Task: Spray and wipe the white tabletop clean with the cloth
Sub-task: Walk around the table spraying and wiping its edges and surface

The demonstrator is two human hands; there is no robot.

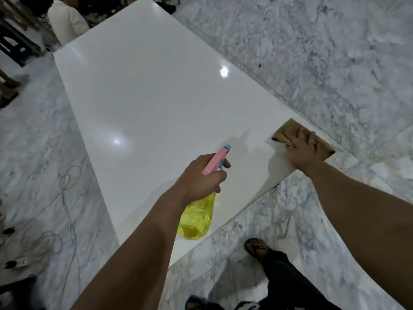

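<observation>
A long glossy white tabletop stretches away from me. My left hand grips a spray bottle with a yellow see-through body and a pink and blue head, held above the near end of the table with the nozzle pointing away from me. My right hand lies flat on a tan cloth, pressing it onto the table's near right corner. Part of the cloth hangs past the right edge.
Grey marble floor surrounds the table. My sandalled foot and dark trouser leg stand below the near edge. A thin cable loops over the floor at the left. A person in white stands beyond the far left corner.
</observation>
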